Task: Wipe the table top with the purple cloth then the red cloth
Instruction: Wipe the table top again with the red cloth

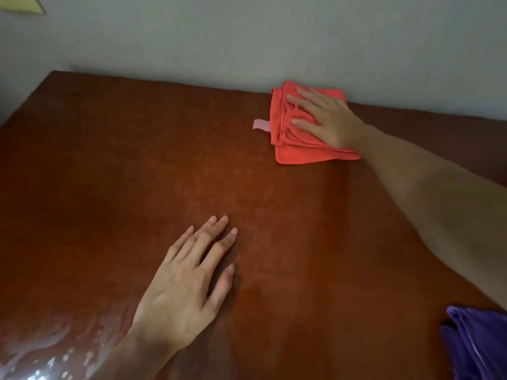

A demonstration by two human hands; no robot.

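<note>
Two hands apart, right hand (330, 120) flat on red cloth (299, 149), left hand (186, 283) flat on table (109, 174)

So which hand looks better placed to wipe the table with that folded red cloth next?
The right hand. It lies flat on the folded red cloth near the wall, while the left hand rests bare on the brown table top, well apart from it.

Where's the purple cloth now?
Head view: the purple cloth lies at the table's near right corner, untouched, beneath the right forearm.
</note>
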